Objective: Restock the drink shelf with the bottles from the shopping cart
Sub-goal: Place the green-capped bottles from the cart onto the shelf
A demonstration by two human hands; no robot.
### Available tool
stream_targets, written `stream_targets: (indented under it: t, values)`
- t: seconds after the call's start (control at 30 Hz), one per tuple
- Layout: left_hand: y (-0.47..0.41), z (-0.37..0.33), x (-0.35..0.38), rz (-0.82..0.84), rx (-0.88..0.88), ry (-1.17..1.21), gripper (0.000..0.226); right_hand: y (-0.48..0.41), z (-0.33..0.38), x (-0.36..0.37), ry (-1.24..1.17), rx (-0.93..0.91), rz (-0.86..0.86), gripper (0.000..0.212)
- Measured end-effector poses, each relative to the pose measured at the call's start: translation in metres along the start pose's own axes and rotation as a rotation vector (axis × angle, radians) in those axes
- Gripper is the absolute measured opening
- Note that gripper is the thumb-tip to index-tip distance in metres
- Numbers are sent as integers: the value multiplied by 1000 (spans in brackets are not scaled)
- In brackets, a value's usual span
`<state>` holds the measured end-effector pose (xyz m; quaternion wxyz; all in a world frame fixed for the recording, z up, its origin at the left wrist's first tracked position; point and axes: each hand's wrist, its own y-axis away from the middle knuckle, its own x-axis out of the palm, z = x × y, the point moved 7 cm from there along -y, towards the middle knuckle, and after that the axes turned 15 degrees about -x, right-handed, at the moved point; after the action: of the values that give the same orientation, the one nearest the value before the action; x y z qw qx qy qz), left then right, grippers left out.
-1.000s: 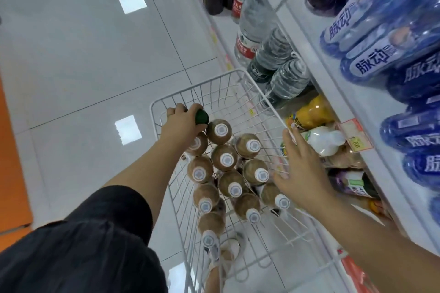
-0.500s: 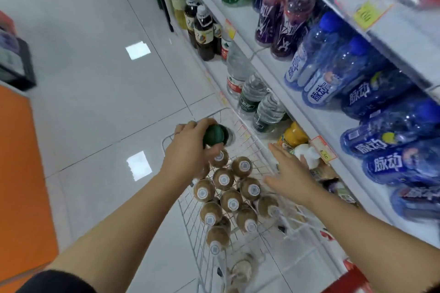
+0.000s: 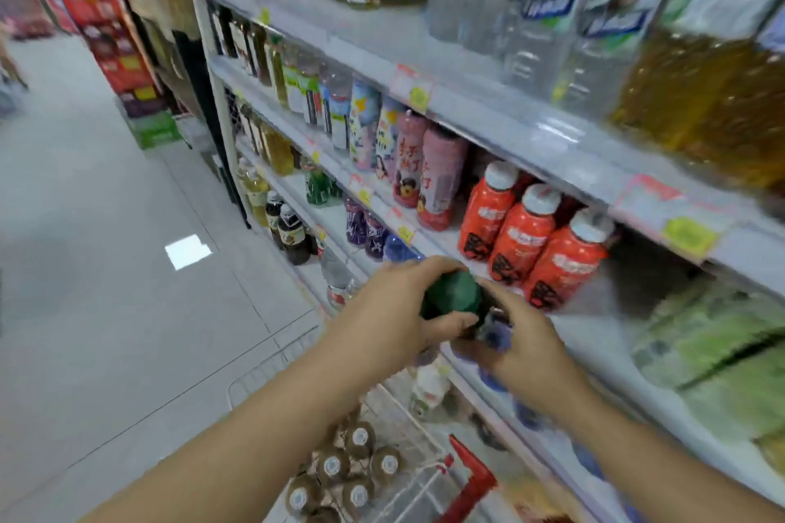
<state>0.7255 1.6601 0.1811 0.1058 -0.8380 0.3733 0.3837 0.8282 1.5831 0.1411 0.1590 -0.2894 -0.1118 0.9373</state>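
A green-capped dark bottle (image 3: 453,297) is up at chest height in front of the drink shelf (image 3: 531,127). My left hand (image 3: 395,306) grips it around the cap end. My right hand (image 3: 524,346) holds its lower part from the right. Below, the white wire shopping cart (image 3: 272,369) holds several brown bottles with white caps (image 3: 359,439). The bottle's body is mostly hidden by my fingers.
Red bottles with white caps (image 3: 522,238) stand on the shelf just behind my hands, pink bottles (image 3: 424,170) to their left. Green packs (image 3: 722,344) fill the shelf at right. The grey tiled aisle floor (image 3: 106,268) lies to the left. Picture is motion-blurred.
The green-capped bottle has come up out of the cart to shelf height in my left hand. My right hand left the cart's rim and closed on the bottle. My view tilted up.
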Motion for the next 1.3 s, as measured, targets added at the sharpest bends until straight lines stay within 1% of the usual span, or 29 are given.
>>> stream_targets:
  t: [0.13,0.23,0.3,0.43,0.57,0.67,0.77,0.87,0.97,1.3]
  values:
    - [23,-102,-13,3,185,-23,54,42,51,-89,60,-53,-223,63]
    - [51,-172,-18,23,306,-31,57,80,86,-147,133,-89,-367,64]
    - [72,-217,-17,32,397,-26,53,107,109,-181,156,-112,-463,63]
    - [113,-297,-9,-7,597,26,45,162,156,-239,218,-199,-640,59]
    - [159,-360,8,-116,840,-2,43,221,196,-284,365,-290,-777,56]
    - [190,-394,30,-149,1012,-18,36,265,208,-310,467,-306,-869,58]
    - [211,-416,54,-186,1140,-10,32,309,207,-334,544,-290,-984,60]
    - [219,-426,71,-202,1195,48,27,350,197,-355,569,-243,-1111,56]
    - [217,-431,83,-191,1214,77,23,373,182,-370,571,-171,-1185,59]
    - [196,-439,104,-163,1179,32,31,373,147,-401,636,-33,-1262,58]
